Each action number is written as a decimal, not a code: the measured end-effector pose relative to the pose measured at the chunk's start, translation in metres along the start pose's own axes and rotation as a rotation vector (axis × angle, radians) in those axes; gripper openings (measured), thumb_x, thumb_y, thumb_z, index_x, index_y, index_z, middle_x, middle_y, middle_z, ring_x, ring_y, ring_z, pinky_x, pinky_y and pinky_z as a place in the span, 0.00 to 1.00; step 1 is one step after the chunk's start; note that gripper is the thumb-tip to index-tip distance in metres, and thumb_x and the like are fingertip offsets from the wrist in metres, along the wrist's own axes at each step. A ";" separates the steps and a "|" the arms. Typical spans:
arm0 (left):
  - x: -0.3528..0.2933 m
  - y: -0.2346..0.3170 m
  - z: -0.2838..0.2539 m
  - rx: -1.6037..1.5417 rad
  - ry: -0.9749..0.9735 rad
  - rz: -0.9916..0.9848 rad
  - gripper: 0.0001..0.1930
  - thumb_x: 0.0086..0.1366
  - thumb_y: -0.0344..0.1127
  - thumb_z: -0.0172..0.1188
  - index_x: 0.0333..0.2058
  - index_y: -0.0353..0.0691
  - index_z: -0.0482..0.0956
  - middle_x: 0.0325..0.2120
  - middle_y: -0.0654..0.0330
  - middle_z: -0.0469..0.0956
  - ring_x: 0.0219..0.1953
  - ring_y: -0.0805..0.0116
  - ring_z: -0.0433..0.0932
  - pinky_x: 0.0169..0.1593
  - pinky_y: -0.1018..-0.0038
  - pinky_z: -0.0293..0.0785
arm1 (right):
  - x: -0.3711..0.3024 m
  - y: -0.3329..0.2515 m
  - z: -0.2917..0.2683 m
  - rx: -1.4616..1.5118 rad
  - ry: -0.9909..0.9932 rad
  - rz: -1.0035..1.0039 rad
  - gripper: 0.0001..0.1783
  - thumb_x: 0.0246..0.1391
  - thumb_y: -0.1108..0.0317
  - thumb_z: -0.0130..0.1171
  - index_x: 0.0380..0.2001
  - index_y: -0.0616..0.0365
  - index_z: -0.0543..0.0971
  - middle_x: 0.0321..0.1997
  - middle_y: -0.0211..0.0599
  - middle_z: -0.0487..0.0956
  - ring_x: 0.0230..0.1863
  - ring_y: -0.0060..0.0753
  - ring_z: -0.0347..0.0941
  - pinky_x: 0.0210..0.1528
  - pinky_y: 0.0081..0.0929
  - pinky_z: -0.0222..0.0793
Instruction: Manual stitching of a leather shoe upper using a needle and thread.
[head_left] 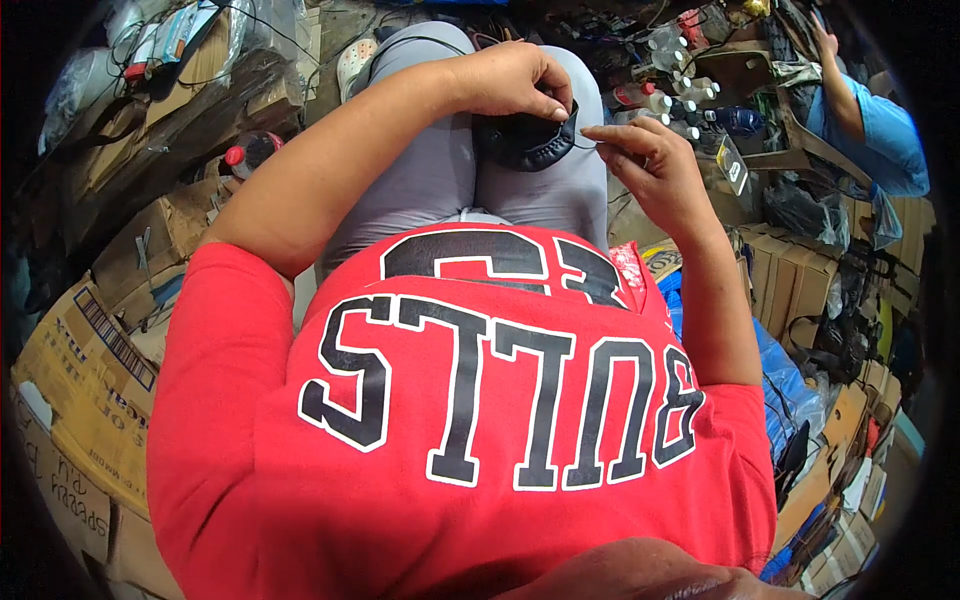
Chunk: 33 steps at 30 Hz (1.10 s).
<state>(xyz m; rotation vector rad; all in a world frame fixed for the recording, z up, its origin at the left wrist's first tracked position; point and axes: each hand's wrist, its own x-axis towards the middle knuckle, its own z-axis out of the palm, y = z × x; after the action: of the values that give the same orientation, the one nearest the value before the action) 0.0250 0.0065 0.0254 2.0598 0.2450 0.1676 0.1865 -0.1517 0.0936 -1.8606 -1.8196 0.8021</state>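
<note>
A black, leather-like piece with a gathered, stitched rim (535, 152) rests on my grey-trousered lap between the thighs. It may be a shoe part, but its full shape is hidden. My left hand (515, 80) bends over its far side, thumb and fingers closed on its upper edge. Just to the right, my right hand (655, 165) has thumb and forefinger pinched together. A thin dark strand, seemingly thread, runs from those fingertips to the piece's right edge. Whether a needle is also between them is too small to tell.
Several plastic bottles (690, 95) stand at far right, near a wooden frame. Another person's blue sleeve (880, 135) and arm show beyond them. A red-capped bottle (262, 150) is by my left forearm. Cardboard boxes (85, 370) crowd the left; blue plastic (785, 370) lies right.
</note>
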 end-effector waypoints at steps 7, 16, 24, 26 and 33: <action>-0.002 -0.004 -0.002 -0.272 -0.117 -0.066 0.12 0.58 0.34 0.60 0.38 0.34 0.79 0.33 0.61 0.80 0.38 0.73 0.75 0.49 0.77 0.68 | 0.013 -0.007 -0.003 -0.060 -0.042 0.011 0.09 0.48 0.73 0.57 0.35 0.57 0.82 0.24 0.37 0.71 0.24 0.30 0.70 0.28 0.25 0.65; -0.001 -0.005 -0.005 -0.327 -0.144 -0.084 0.13 0.57 0.33 0.60 0.40 0.34 0.79 0.34 0.62 0.80 0.38 0.74 0.76 0.48 0.77 0.68 | 0.020 -0.016 -0.007 -0.135 -0.075 0.040 0.10 0.44 0.72 0.56 0.32 0.59 0.81 0.26 0.44 0.75 0.28 0.39 0.74 0.33 0.30 0.68; -0.001 -0.011 -0.004 -0.377 -0.145 -0.070 0.13 0.57 0.34 0.60 0.40 0.34 0.80 0.34 0.61 0.80 0.38 0.74 0.75 0.48 0.77 0.68 | 0.019 -0.015 -0.005 -0.089 -0.039 0.034 0.08 0.47 0.72 0.57 0.33 0.58 0.81 0.27 0.43 0.76 0.28 0.39 0.74 0.33 0.29 0.68; -0.001 -0.011 -0.004 -0.387 -0.151 -0.073 0.13 0.57 0.34 0.60 0.40 0.35 0.80 0.34 0.62 0.80 0.38 0.74 0.75 0.49 0.77 0.68 | 0.020 -0.014 -0.002 -0.090 -0.039 0.020 0.08 0.47 0.72 0.57 0.33 0.58 0.81 0.27 0.43 0.76 0.28 0.39 0.74 0.33 0.29 0.68; -0.002 -0.009 -0.002 -0.349 -0.138 -0.094 0.12 0.57 0.34 0.60 0.39 0.35 0.80 0.33 0.62 0.80 0.38 0.75 0.75 0.48 0.78 0.67 | 0.020 -0.017 0.001 -0.199 -0.037 0.001 0.08 0.46 0.71 0.58 0.33 0.57 0.81 0.27 0.44 0.76 0.28 0.42 0.74 0.33 0.31 0.70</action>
<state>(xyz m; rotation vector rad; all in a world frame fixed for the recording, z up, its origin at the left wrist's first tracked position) 0.0222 0.0118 0.0188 1.7013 0.2108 0.0078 0.1726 -0.1308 0.1015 -1.9798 -1.9848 0.6810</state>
